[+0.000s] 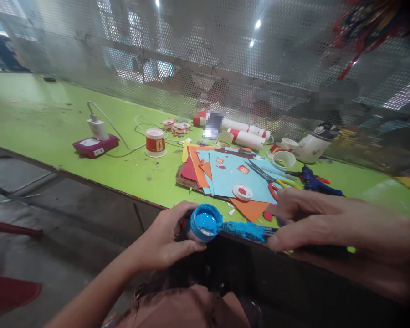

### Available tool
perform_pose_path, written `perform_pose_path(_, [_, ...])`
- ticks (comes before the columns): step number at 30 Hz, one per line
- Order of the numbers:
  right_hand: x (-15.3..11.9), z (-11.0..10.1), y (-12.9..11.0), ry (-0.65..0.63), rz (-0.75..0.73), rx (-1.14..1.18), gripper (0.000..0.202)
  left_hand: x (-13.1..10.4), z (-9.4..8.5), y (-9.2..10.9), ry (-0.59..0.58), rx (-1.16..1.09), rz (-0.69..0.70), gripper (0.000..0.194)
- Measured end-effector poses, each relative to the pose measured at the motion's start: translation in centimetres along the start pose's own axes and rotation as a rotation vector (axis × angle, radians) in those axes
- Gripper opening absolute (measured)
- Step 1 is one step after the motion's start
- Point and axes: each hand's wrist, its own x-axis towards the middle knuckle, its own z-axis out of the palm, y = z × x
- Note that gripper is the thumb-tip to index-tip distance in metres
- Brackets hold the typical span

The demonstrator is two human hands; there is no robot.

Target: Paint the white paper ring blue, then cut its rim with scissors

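Bottom center: small paint pot [204, 223], blue inside, gripped by left hand [164, 241] — fingers wrapped round it. Right hand [314, 218] pinches a blue-smeared brush [246, 231] w/ tip in pot. Behind — colored paper [225, 177], scissors [269, 180] on green table [54, 123].

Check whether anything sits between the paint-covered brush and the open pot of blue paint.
Nothing visible does. The brush in the right hand already reaches the rim of the paint pot, which the left hand holds.
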Motion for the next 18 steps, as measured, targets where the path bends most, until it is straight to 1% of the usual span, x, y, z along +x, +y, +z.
perform_pose_path(1, [0.0,-0.2,-0.2,-0.098,0.001,-0.013,0.011,0.0,0.0,0.0,-0.001,0.000,-0.001,0.054])
perform_pose_path(2, [0.0,-0.2,-0.3,-0.165,0.000,-0.021,0.015,0.0,0.1,0.0,-0.001,-0.002,-0.002,0.054])
perform_pose_path(3, [0.1,0.0,-0.4,-0.195,-0.007,-0.034,0.018,0.0,0.1,0.0,-0.002,-0.006,-0.003,0.053])
perform_pose_path(4, [0.1,0.2,-0.5,-0.189,-0.009,-0.042,0.019,0.0,0.1,0.1,0.000,-0.013,-0.006,0.053])
perform_pose_path(7, [0.2,1.6,-0.3,-0.088,0.011,-0.053,0.016,0.1,0.2,0.2,0.017,-0.024,-0.017,0.054])
perform_pose_path(11, [-0.4,3.1,0.1,0.126,0.093,-0.040,0.012,0.0,0.4,0.2,0.031,0.006,-0.019,0.054])
perform_pose_path(14, [-1.2,3.1,0.2,0.238,0.144,-0.064,0.012,-0.1,0.4,0.2,0.037,0.004,-0.025,0.053])
perform_pose_path(18, [-2.4,2.6,0.4,0.298,0.194,0.005,0.013,-0.2,0.6,-0.1,0.064,-0.019,-0.044,0.050])
